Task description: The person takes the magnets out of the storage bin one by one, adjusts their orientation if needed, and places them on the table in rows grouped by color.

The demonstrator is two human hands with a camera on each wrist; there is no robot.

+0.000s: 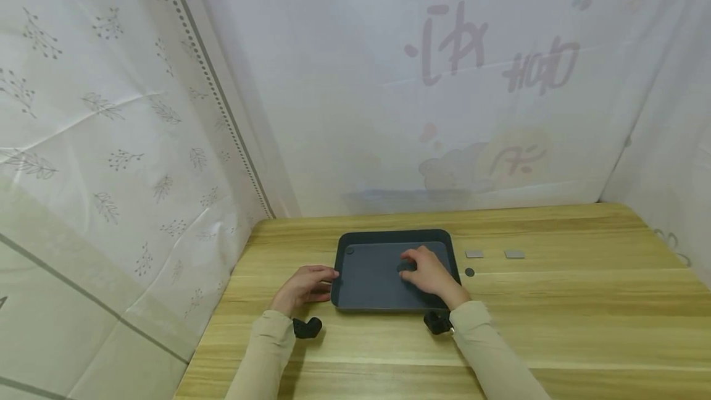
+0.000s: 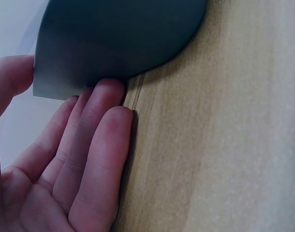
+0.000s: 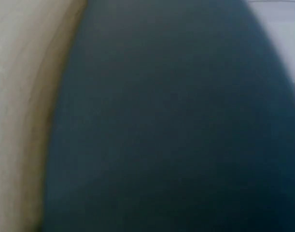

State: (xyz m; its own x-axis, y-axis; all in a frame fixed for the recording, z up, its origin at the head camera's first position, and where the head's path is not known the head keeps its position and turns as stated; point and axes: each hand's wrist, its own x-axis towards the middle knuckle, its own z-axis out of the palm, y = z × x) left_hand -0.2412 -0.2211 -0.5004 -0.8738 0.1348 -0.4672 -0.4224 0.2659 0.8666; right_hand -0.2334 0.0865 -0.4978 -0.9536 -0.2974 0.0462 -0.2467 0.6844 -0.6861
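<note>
A dark blue-grey rectangular tray (image 1: pixel 378 310) lies on the wooden table. At its left side is my left hand (image 1: pixel 307 284), thumb tip at the rim and the other fingers extended along the outer wall (image 2: pixel 118 38), as the left wrist view shows. My right hand (image 1: pixel 426 271) hovers over the tray's right half, fingers bent and thumb apart from them. A small dark patch shows in that gap; I cannot tell what it is. A small dark disc (image 1: pixel 350 250) sits in the tray's far left corner. In the right wrist view the tray (image 3: pixel 161 106) fills most of the picture.
To the right of the tray, another dark disc (image 1: pixel 469 272) lies on the table (image 1: pixel 555 320). Behind it are two small grey rectangular pieces (image 1: pixel 474 254), set side by side. Patterned white curtains (image 1: pixel 344 110) hang behind and at both sides of the table.
</note>
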